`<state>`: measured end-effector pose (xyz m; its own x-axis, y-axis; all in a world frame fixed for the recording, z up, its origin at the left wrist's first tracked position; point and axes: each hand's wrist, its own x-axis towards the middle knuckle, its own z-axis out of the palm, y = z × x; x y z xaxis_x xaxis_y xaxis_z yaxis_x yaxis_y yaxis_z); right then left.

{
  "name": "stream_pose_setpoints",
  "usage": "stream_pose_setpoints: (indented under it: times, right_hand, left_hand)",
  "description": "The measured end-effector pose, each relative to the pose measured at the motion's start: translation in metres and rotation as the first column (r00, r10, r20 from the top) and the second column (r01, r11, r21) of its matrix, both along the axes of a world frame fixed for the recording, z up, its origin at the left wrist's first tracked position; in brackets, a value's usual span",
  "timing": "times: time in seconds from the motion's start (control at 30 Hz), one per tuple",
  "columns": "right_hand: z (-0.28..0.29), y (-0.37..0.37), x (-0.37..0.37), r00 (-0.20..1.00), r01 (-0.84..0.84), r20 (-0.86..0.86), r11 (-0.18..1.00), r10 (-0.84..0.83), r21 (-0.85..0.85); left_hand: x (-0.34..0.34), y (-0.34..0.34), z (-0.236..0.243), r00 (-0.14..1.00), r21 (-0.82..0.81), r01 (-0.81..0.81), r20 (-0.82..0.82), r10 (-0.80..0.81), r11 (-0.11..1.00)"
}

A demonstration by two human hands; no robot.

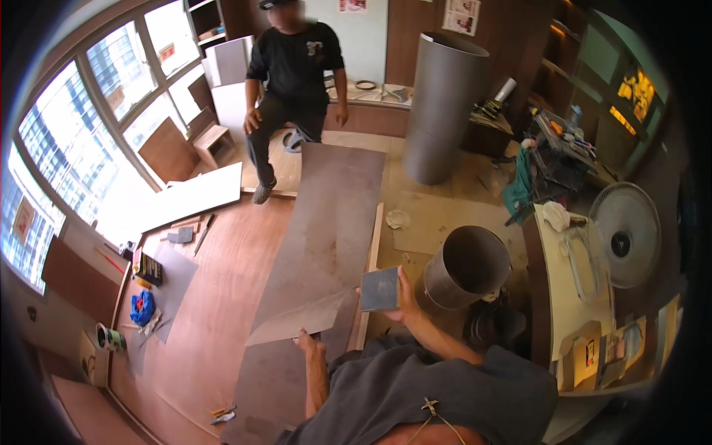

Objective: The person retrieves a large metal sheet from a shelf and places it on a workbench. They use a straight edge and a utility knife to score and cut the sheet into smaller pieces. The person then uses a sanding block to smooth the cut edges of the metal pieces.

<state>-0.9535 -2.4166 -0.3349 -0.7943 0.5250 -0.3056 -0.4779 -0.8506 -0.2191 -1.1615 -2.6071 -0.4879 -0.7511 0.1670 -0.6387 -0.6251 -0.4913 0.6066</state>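
My right hand (406, 300) grips a flat, square, dark grey block (380, 289) by its right side, its broad face toward me. My left hand (306, 341) is closed at the lower edge of a small, thin brown sheet (293, 320), which is tilted above the long brown sheet (326, 204). Something small and dark shows beside the left fingers, too unclear to name. The long sheet runs away from me over the reddish wood board (230, 259).
Another person (293, 67) stands beyond the board, one foot raised on its edge. On the right are an open grey cylinder (467, 267), a taller one (443, 111) and a fan (627, 233). A blue bag (142, 307) and a can (110, 337) lie left.
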Motion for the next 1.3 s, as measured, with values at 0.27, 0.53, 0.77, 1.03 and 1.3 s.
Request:
stream_pose_setpoints:
  times: [0.27, 0.53, 0.77, 1.03, 1.3]
  right_hand:
    - [-0.02, 0.014, 0.002, 0.998, 0.026, -0.064, 0.999, -0.024, 0.025]
    - [-0.017, 0.012, 0.01, 0.994, 0.061, -0.093, 0.998, -0.059, 0.02]
    - [0.017, 0.029, 0.01, 0.979, 0.2, -0.056, 0.975, -0.195, 0.099]
    - [0.129, 0.112, 0.064, 0.857, 0.514, -0.234, 0.73, -0.459, 0.451]
    - [0.189, 0.103, 0.098, 0.877, 0.336, -0.145, 0.368, -0.459, 0.867]
  left_hand:
    - [-0.012, 0.011, 0.002, 0.999, -0.019, 0.021, 0.041, -0.02, 1.0]
    - [-0.009, 0.023, 0.015, 0.996, 0.019, 0.085, -0.028, -0.084, 0.996]
    - [-0.017, 0.023, 0.004, 0.993, 0.038, 0.117, -0.022, -0.116, 0.992]
    - [-0.031, 0.013, -0.007, 0.996, -0.035, 0.085, 0.001, -0.085, 0.996]
    - [-0.04, 0.027, -0.01, 0.995, 0.0, 0.093, -0.022, -0.093, 0.996]
